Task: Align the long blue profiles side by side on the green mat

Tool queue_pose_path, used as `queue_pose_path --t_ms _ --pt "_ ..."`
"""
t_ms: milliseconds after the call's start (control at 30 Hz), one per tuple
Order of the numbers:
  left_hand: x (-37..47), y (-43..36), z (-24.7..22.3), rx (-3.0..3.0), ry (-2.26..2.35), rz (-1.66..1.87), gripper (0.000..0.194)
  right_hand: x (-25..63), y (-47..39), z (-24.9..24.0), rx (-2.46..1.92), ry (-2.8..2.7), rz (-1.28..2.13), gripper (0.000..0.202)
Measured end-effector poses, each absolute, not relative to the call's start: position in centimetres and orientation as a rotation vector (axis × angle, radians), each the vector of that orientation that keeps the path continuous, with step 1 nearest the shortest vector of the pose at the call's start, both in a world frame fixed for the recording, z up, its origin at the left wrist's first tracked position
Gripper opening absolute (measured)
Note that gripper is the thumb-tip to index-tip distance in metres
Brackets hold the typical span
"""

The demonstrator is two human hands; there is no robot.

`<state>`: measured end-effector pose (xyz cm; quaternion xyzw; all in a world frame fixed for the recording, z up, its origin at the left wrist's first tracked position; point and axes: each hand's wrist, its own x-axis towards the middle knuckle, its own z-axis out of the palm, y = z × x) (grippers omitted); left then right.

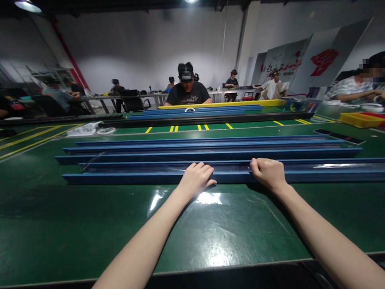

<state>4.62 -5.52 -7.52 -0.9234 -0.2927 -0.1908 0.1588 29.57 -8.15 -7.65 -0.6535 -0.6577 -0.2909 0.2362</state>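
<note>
Table [88,232]: green, glossy. Near channel [231,177]: blue, long, from between 8 and 9 o'clock to just past 3, both hands at it. Back channels [208,155]: blue, at its 12 o'clock. Left hand [198,177]: 6 o'clock, fingers over the near channel, thumb apart; firmness cannot be told. Right hand [269,172]: 4 o'clock, fingers curled; anything pinched, cannot be told. Step, as judged: steadying the near channel. Next move calls for even hold.
</note>
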Motion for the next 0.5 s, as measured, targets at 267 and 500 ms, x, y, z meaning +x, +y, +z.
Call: queue_pose_path --t_ms 267,500 --pt "4.75 -5.47 -7.71 -2.628 -0.905 -0.551 0.028 29.49 -8.22 -7.21 -1.850 -1.851 -0.712 0.047" --pt "4.85 -5.49 -7.61 -2.624 -0.949 -0.545 0.029 29.39 -8.34 -7.02 -1.845 -1.849 -0.700 0.048"
